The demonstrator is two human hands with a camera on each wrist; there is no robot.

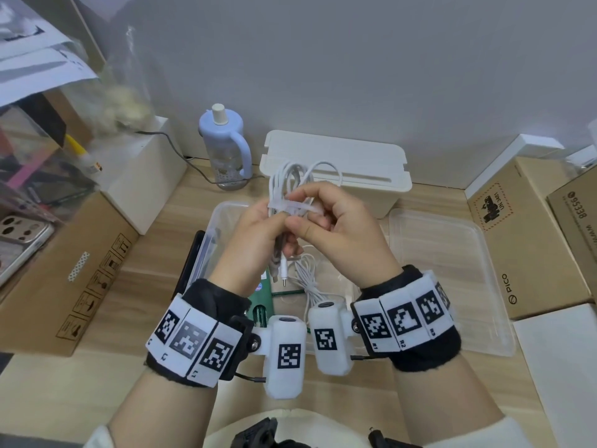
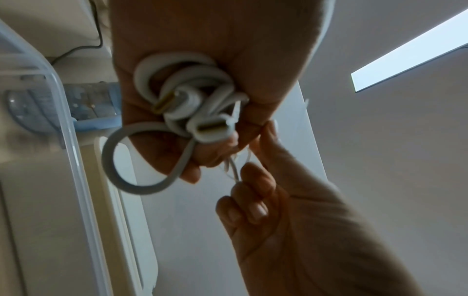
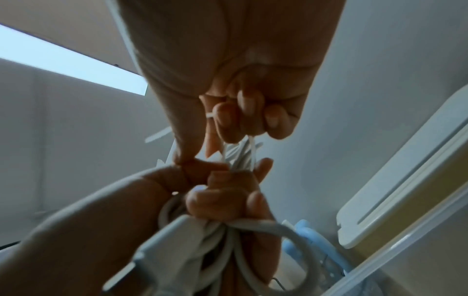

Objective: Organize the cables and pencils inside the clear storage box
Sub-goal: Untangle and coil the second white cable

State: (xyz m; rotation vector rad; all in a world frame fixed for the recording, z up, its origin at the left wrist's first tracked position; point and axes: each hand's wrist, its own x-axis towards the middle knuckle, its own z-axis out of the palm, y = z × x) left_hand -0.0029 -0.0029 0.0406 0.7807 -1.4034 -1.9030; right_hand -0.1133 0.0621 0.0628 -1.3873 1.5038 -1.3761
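Note:
My left hand (image 1: 258, 232) grips a folded bundle of white cable (image 1: 287, 179) upright above the clear storage box (image 1: 214, 221). The cable's plugs (image 2: 210, 128) hang out below the fist. A white cable tie (image 1: 295, 206) is wrapped round the bundle, and my right hand (image 1: 326, 221) pinches its strap between thumb and fingers. In the right wrist view the tie (image 3: 252, 148) runs from the right fingers (image 3: 225, 120) down to the bundle. Another loose white cable (image 1: 307, 279) and a green pack (image 1: 263, 305) lie in the box. No pencils can be made out.
The box's clear lid (image 1: 452, 279) lies to the right. A white closed bin (image 1: 336, 166) and a blue bottle (image 1: 224, 147) stand behind. Cardboard boxes (image 1: 64, 279) flank both sides, with a phone (image 1: 19, 240) at the left.

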